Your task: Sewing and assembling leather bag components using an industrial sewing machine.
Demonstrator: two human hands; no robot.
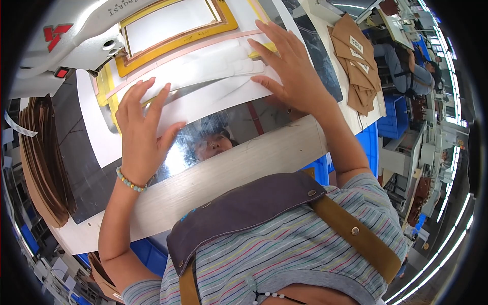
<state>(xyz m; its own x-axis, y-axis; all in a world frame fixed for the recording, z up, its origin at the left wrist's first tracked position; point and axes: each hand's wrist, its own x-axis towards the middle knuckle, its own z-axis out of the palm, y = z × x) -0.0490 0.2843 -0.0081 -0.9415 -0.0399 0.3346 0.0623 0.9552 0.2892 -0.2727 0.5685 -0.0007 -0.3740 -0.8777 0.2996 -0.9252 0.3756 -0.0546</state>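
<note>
A white template sheet (198,107) lies on a shiny dark plate (244,121), under a white machine arm. On it is a yellow-edged frame (178,43) with a rectangular opening, and a pink strip (190,53) runs below that. A clear plastic piece (203,70) with a curved edge stretches between my hands. My left hand (140,117), fingers spread, is at its left end. Near its right end, by a small yellow patch, my right hand (290,66) is also spread. Neither hand grips anything; whether the fingertips press on the plastic, I cannot tell.
The white machine (81,51), apparently a sewing machine, fills the upper left. Brown flat pieces (46,157) stand stacked at the left; more brown pieces (356,61) lie fanned out at the right. Blue bins (394,117) and a seated person (406,68) are beyond the table's right side.
</note>
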